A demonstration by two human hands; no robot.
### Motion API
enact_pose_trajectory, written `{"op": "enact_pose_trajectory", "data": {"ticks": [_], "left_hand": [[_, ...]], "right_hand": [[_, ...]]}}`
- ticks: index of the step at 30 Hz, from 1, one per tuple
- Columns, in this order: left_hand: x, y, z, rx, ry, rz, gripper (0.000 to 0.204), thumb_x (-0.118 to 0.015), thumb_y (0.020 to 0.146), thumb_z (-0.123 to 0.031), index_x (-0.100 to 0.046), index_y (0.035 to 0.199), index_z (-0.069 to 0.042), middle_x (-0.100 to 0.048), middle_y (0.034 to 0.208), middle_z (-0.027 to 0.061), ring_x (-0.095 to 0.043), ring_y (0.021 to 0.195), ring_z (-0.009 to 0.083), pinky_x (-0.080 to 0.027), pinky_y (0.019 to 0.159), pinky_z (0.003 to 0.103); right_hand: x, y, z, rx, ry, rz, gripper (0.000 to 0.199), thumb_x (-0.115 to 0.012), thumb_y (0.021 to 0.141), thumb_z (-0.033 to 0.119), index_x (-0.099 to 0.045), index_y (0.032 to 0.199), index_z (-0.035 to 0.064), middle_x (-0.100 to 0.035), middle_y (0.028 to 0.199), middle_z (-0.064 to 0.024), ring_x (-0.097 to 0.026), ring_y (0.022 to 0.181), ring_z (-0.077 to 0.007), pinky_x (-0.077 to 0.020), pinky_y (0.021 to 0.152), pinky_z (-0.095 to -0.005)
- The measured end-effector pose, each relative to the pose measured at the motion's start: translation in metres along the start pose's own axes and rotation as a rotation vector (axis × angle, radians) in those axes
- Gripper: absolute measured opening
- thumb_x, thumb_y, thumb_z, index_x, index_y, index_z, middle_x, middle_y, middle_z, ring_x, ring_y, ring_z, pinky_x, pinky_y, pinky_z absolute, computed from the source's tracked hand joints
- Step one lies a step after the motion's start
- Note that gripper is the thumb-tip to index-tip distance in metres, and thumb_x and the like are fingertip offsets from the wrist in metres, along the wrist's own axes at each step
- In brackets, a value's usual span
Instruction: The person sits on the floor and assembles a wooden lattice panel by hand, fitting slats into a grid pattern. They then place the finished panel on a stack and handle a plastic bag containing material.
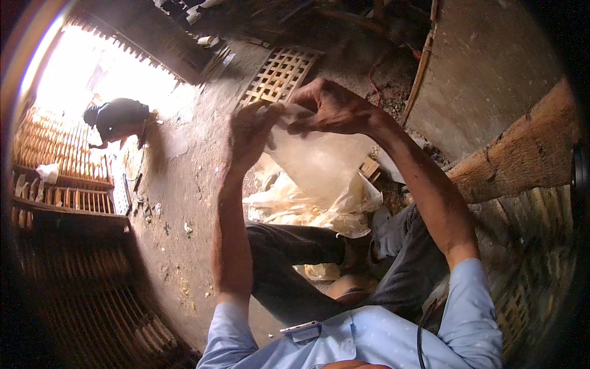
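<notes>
My left hand [251,130] and my right hand [335,109] are raised in front of me, close together, with fingers bent. Between them they pinch the upper edge of a thin, translucent plastic bag or sheet [326,157], which hangs below my right hand. The fingertips partly cover one another, so the exact grip is hidden. Under it, a crumpled heap of pale, yellowish plastic sheeting [289,200] lies in front of my crossed legs [295,243].
A woven lattice panel [281,74] lies beyond my hands. Bamboo slat structures [61,147] line the left, near a dark crouched figure [126,120] beside a bright opening. A large board [491,74] and a rough wooden beam [522,147] stand at the right.
</notes>
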State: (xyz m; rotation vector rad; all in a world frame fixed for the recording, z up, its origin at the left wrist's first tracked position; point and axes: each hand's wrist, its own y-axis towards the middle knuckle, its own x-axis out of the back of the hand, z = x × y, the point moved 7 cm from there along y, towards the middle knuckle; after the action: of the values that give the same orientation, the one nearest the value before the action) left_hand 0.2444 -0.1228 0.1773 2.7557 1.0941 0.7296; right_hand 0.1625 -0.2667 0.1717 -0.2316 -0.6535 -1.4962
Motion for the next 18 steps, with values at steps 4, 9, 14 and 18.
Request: {"op": "enact_pose_trajectory", "data": {"ticks": [4, 9, 14, 18], "left_hand": [[0.042, -0.004, 0.006, -0.159, -0.001, -0.183, 0.018, -0.058, 0.097, -0.011, -0.069, 0.108, -0.001, -0.073, 0.094, 0.0106, -0.069, 0.071, 0.0105, -0.047, 0.043, 0.021], [0.059, 0.0, 0.023, 0.064, 0.093, -0.271, 0.032, -0.051, 0.101, -0.03, -0.068, 0.109, -0.005, -0.071, 0.081, 0.005, -0.061, 0.059, 0.0102, -0.048, 0.053, 0.025], [0.077, -0.001, 0.015, -0.075, 0.149, -0.46, 0.053, -0.057, 0.084, -0.001, -0.05, 0.136, -0.004, -0.05, 0.14, 0.0137, -0.053, 0.124, 0.0237, -0.044, 0.101, 0.036], [0.016, -0.001, -0.05, -0.395, 0.436, -0.243, 0.065, -0.075, 0.084, -0.02, -0.046, 0.14, -0.006, -0.051, 0.138, 0.014, -0.05, 0.126, 0.0285, -0.037, 0.109, 0.041]], "right_hand": [[0.014, -0.025, -0.056, -0.28, 0.215, 0.136, 0.035, -0.077, 0.084, 0.035, -0.072, 0.095, 0.0021, -0.074, 0.092, -0.0083, -0.071, 0.074, -0.0154, -0.058, 0.072, -0.0353], [0.064, -0.053, -0.079, -0.19, 0.408, -0.166, 0.026, -0.073, 0.089, 0.025, -0.07, 0.1, 0.0017, -0.074, 0.09, -0.0107, -0.072, 0.076, -0.0165, -0.0599, 0.067, -0.0329], [0.059, -0.029, -0.042, -0.108, 0.448, -0.397, 0.021, -0.07, 0.092, 0.024, -0.071, 0.103, 0.0066, -0.073, 0.09, -0.0069, -0.069, 0.07, -0.0137, -0.0562, 0.063, -0.0291], [0.026, -0.014, -0.001, 0.049, 0.346, -0.211, 0.013, -0.066, 0.095, 0.014, -0.071, 0.097, 0.0028, -0.071, 0.083, -0.0056, -0.066, 0.067, -0.0116, -0.0561, 0.062, -0.0285]]}}
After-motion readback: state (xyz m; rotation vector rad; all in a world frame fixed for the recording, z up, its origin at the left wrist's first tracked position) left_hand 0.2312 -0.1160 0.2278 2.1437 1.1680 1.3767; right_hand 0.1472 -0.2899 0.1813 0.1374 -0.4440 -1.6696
